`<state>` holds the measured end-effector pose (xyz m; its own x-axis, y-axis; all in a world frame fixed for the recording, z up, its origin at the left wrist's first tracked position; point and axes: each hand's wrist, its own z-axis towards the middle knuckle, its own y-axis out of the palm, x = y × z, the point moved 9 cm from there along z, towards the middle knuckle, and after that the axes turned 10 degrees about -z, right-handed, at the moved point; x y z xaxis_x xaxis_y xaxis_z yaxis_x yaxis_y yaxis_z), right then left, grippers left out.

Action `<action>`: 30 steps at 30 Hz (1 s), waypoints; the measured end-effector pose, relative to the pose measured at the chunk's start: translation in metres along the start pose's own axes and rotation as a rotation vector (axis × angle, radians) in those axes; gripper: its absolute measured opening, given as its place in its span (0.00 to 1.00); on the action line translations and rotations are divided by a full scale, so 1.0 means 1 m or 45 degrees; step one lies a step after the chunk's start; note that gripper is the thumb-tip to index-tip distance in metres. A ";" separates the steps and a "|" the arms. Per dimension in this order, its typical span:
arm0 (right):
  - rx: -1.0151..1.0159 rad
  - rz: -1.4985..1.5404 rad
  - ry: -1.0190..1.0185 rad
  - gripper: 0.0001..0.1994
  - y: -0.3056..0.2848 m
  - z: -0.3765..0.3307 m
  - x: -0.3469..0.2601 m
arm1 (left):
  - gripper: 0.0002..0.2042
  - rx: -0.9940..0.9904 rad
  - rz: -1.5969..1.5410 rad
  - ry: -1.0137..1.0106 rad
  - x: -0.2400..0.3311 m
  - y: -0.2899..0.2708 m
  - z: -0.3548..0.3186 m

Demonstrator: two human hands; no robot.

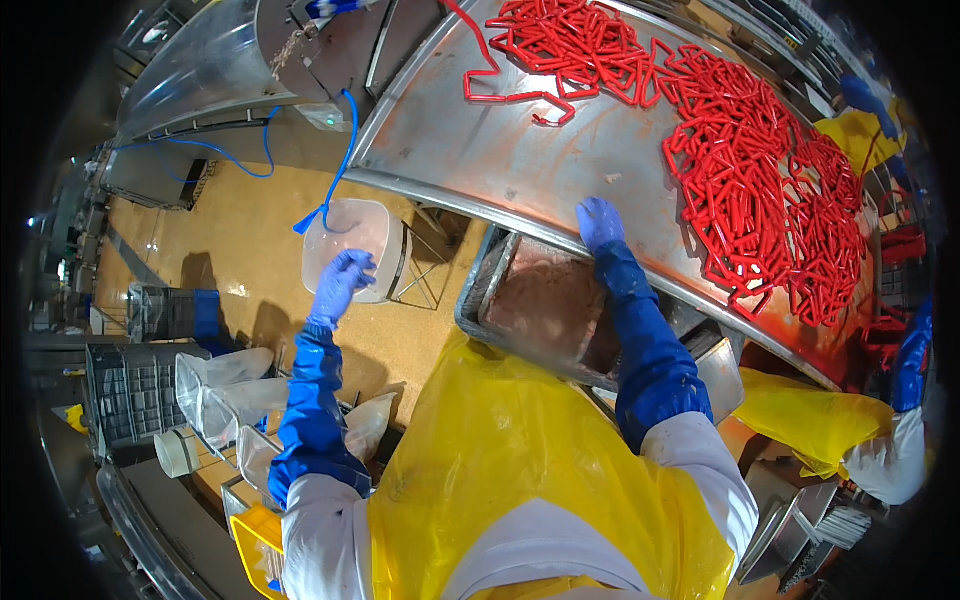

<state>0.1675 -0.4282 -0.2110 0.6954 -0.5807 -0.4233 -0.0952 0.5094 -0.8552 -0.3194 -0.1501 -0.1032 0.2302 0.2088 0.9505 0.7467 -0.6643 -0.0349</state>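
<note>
The red sausage links (735, 185) heap on the table (540, 165) rightward of the nearer right hand (600, 222), whose grip I cannot tell; the left hand (343, 284) is loosely spread.

Tan floor (250, 235) — glossy, shadowed, metal machinery (195, 85) beyond

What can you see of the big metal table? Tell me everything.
The metal table looks like bare grey steel: a broad, flat, dully shining top, streaked and smeared reddish-brown, with a rim along the near edge, which slants down to the right and looks bent by the lens. It stands ahead of the person. Glossy red links lie heaped across its far and right parts. The gloved right hand is at the near edge, seemingly resting on it.
</note>
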 end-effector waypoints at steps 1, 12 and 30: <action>-0.058 -0.010 0.006 0.19 0.008 0.018 -0.024 | 0.10 0.059 -0.007 0.045 0.001 -0.021 0.016; 0.339 -0.466 0.348 0.29 0.091 0.253 0.060 | 0.24 0.592 -0.041 0.436 0.054 -0.142 0.367; -0.415 0.419 0.412 0.18 0.132 0.145 -0.066 | 0.08 0.439 -0.147 0.558 0.056 -0.090 0.327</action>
<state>0.2126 -0.2307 -0.2527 0.3432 -0.6157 -0.7093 -0.5209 0.5036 -0.6892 -0.1692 0.1562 -0.1478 -0.0902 -0.0999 0.9909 0.9292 -0.3665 0.0476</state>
